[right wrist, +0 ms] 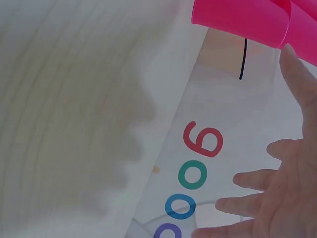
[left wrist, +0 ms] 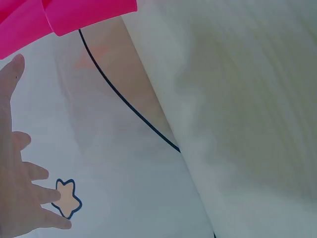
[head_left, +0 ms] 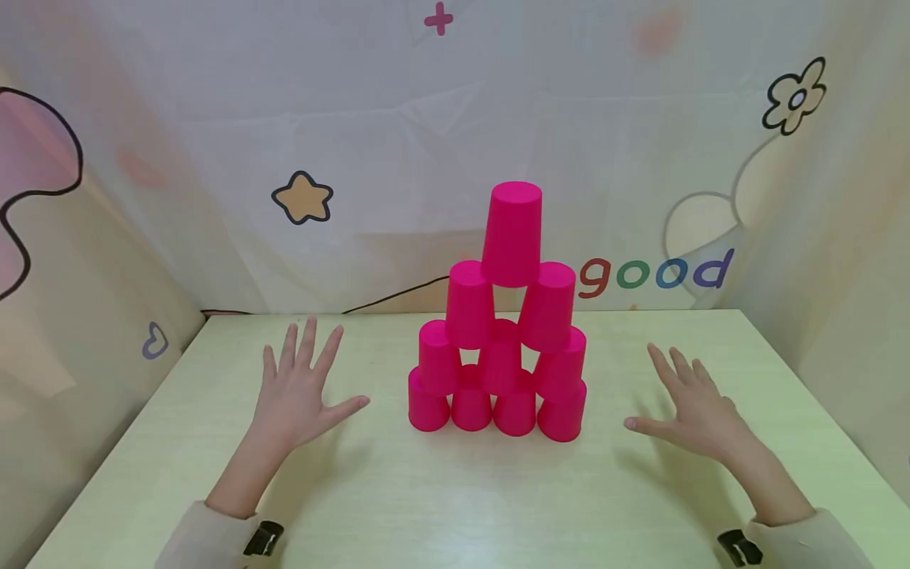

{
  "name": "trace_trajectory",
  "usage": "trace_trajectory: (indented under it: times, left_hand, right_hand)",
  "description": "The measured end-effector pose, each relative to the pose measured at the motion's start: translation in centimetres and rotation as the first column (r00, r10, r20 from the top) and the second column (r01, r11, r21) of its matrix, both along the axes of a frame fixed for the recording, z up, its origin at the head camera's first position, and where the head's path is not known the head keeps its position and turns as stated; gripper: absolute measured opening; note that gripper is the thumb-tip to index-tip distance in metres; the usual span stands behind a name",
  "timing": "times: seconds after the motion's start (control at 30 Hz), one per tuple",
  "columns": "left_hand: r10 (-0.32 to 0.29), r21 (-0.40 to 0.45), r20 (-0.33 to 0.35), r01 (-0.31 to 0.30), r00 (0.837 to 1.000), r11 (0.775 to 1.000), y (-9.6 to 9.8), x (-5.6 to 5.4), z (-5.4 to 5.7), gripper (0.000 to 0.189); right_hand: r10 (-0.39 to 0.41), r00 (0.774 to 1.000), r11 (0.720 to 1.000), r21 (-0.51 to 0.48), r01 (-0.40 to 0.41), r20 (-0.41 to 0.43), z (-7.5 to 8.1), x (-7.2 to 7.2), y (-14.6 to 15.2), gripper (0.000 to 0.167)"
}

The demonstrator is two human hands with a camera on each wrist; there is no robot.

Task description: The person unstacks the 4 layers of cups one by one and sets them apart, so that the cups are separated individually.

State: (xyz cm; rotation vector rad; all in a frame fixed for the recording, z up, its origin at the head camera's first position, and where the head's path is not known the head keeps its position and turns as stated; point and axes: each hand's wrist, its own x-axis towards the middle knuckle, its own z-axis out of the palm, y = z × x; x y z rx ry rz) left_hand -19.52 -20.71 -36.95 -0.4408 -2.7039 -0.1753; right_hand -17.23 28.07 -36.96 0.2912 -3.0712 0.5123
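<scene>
Several bright pink cups stand upside down in a pyramid on the table, in four tiers with a single cup (head_left: 513,235) on top. To the left of the pyramid, my left hand (head_left: 293,403) is held over the table with fingers spread, touching nothing. My right hand (head_left: 693,415) is on the other side, its fingers also extended and apart from the cups. In the left wrist view, pink cups (left wrist: 89,15) show at the upper left, beyond the thumb. The right wrist view has cups (right wrist: 242,20) at the top right, near the thumb tip but with no grip on them.
The pale wooden table (head_left: 483,506) reaches back to a white cloth backdrop (head_left: 398,158) printed with a star, a flower and the word "good". Cloth also hangs along the left and right sides. A dark band with a black piece (head_left: 265,538) sits at each sleeve cuff.
</scene>
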Motion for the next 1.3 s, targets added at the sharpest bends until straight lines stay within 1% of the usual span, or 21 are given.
trace_trajectory:
  times: [0.13, 0.23, 0.3, 0.4, 0.47, 0.53, 0.6, 0.7, 0.73, 0.77, 0.8, 0.83, 0.87, 0.9, 1.03, 1.1, 1.2, 1.23, 1.3]
  left_hand:
    - [-0.041, 0.020, -0.053, 0.042, 0.998, 0.999, 0.4, -0.2, 0.6, 0.094]
    - [-0.084, 0.036, -0.102, 0.088, 0.991, 0.995, 0.9, -0.4, 1.4, 0.091]
    - [-0.114, 0.041, -0.141, 0.121, 0.983, 0.992, 1.4, -0.6, 2.0, 0.088]
    - [-0.161, 0.036, -0.220, 0.173, 0.962, 0.984, 2.1, -0.9, 2.9, 0.083]
    - [-0.195, 0.036, -0.282, 0.214, 0.939, 0.976, 2.6, -1.2, 3.5, 0.079]
    - [-0.230, 0.031, -0.348, 0.257, 0.909, 0.966, 3.1, -1.5, 4.1, 0.075]
    - [-0.268, 0.029, -0.409, 0.306, 0.872, 0.952, 3.7, -1.8, 4.6, 0.071]
    - [-0.320, 0.030, -0.487, 0.382, 0.813, 0.924, 4.6, -2.3, 5.4, 0.067]
    - [-0.334, 0.037, -0.504, 0.406, 0.797, 0.913, 4.9, -2.4, 5.6, 0.066]
    - [-0.345, 0.048, -0.516, 0.429, 0.784, 0.902, 5.2, -2.5, 5.9, 0.066]
    - [-0.353, 0.064, -0.521, 0.448, 0.777, 0.892, 5.5, -2.6, 6.1, 0.066]
    - [-0.358, 0.081, -0.518, 0.461, 0.777, 0.884, 5.7, -2.6, 6.4, 0.064]
    - [-0.360, 0.103, -0.508, 0.470, 0.783, 0.877, 6.0, -2.6, 6.7, 0.063]
    - [-0.361, 0.129, -0.492, 0.476, 0.792, 0.870, 6.3, -2.6, 7.0, 0.063]
    - [-0.355, 0.237, -0.396, 0.467, 0.847, 0.852, 7.4, -2.2, 8.3, 0.066]
    - [-0.355, 0.284, -0.357, 0.462, 0.864, 0.840, 8.0, -2.2, 8.9, 0.067]
    - [-0.360, 0.336, -0.308, 0.454, 0.881, 0.825, 8.9, -2.4, 9.7, 0.067]
    - [-0.365, 0.351, -0.293, 0.454, 0.884, 0.819, 9.1, -2.5, 10.0, 0.067]
    - [-0.382, 0.389, -0.260, 0.458, 0.887, 0.799, 9.7, -2.7, 10.6, 0.067]
  right_hand:
    - [0.064, 0.998, 0.993, -0.099, -0.063, 0.013, -0.1, -0.3, -0.4, 0.107]
    - [0.093, 0.995, 0.984, -0.155, -0.088, 0.028, -0.4, -0.6, -0.7, 0.103]
    - [0.101, 0.994, 0.978, -0.185, -0.092, 0.038, -0.6, -0.8, -0.9, 0.099]
    - [0.097, 0.993, 0.972, -0.221, -0.080, 0.065, -0.9, -1.0, -1.3, 0.094]
    - [0.096, 0.991, 0.965, -0.252, -0.071, 0.089, -1.0, -1.1, -1.7, 0.089]
    - [0.101, 0.988, 0.955, -0.289, -0.064, 0.117, -1.1, -1.3, -2.1, 0.083]
    - [0.113, 0.983, 0.939, -0.340, -0.057, 0.148, -1.3, -1.5, -2.3, 0.077]
    - [0.149, 0.972, 0.903, -0.426, -0.060, 0.179, -1.7, -1.8, -2.7, 0.071]
    - [0.160, 0.969, 0.891, -0.449, -0.059, 0.189, -1.8, -1.9, -2.8, 0.071]
    - [0.171, 0.966, 0.880, -0.471, -0.060, 0.195, -1.9, -2.0, -2.9, 0.071]
    - [0.181, 0.963, 0.871, -0.487, -0.063, 0.198, -2.1, -2.0, -3.0, 0.071]
    - [0.190, 0.960, 0.862, -0.502, -0.064, 0.204, -2.2, -2.1, -3.1, 0.071]
    - [0.194, 0.958, 0.855, -0.515, -0.059, 0.211, -2.3, -2.2, -3.2, 0.072]
    - [0.198, 0.956, 0.850, -0.524, -0.057, 0.216, -2.5, -2.2, -3.3, 0.072]
    - [0.210, 0.954, 0.833, -0.550, -0.060, 0.214, -2.9, -2.5, -3.7, 0.074]
    - [0.215, 0.954, 0.822, -0.566, -0.061, 0.211, -3.0, -2.6, -4.0, 0.074]
    - [0.231, 0.951, 0.807, -0.587, -0.069, 0.206, -3.2, -2.8, -4.3, 0.074]
    - [0.235, 0.950, 0.802, -0.594, -0.068, 0.208, -3.3, -2.8, -4.5, 0.074]
    - [0.249, 0.945, 0.789, -0.611, -0.071, 0.212, -3.5, -2.9, -4.7, 0.073]
